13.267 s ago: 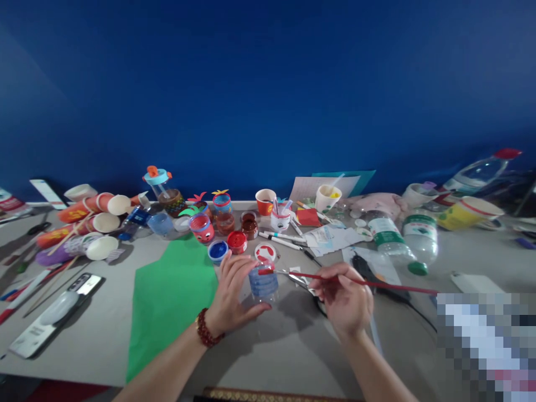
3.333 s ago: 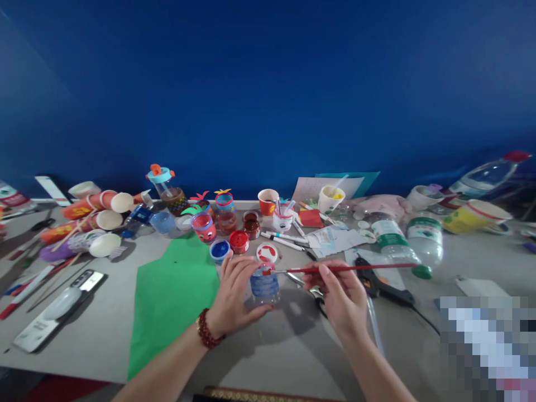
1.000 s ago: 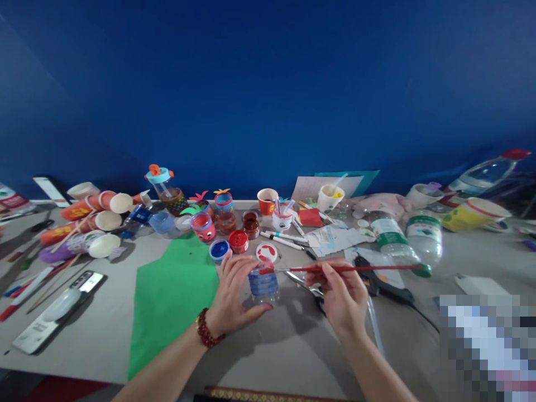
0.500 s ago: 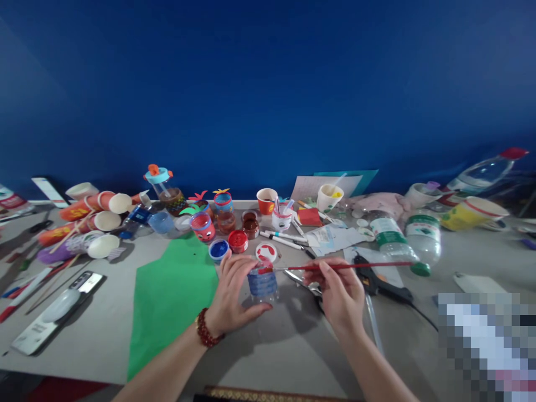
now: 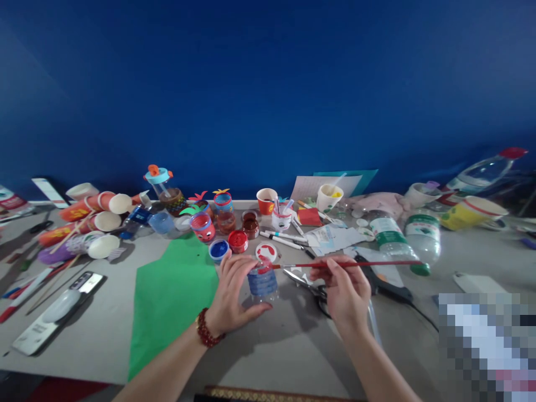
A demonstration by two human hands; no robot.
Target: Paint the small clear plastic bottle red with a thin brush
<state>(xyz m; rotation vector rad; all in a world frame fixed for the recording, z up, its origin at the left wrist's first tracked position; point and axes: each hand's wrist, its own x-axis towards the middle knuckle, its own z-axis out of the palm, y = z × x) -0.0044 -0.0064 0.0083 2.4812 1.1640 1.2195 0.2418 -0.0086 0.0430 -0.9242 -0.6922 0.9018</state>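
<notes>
My left hand (image 5: 233, 296) is wrapped round a cut clear plastic bottle piece (image 5: 263, 283), painted blue round its side with red near the top. A red-handled paintbrush (image 5: 368, 263) lies level in the pinched fingers of my right hand (image 5: 344, 287). Its bristle tip is close to the red part at the right; whether it touches I cannot tell. Just behind stand open paint jars, one blue (image 5: 219, 250) and one red (image 5: 238, 241). A white lid (image 5: 266, 252) smeared with red lies beside them.
Green paper (image 5: 171, 301) lies to the left, near a phone (image 5: 58, 312). Scissors (image 5: 307, 283) and a black glue gun (image 5: 383, 285) lie right of the bottle piece. Decorated cups (image 5: 202, 228), pens (image 5: 280, 240) and plastic bottles (image 5: 389, 234) line the back, below a blue wall.
My right hand has drawn the paintbrush slightly to the right, so its tip has moved off the front of the bottle piece to its right edge. My left hand keeps its place.
</notes>
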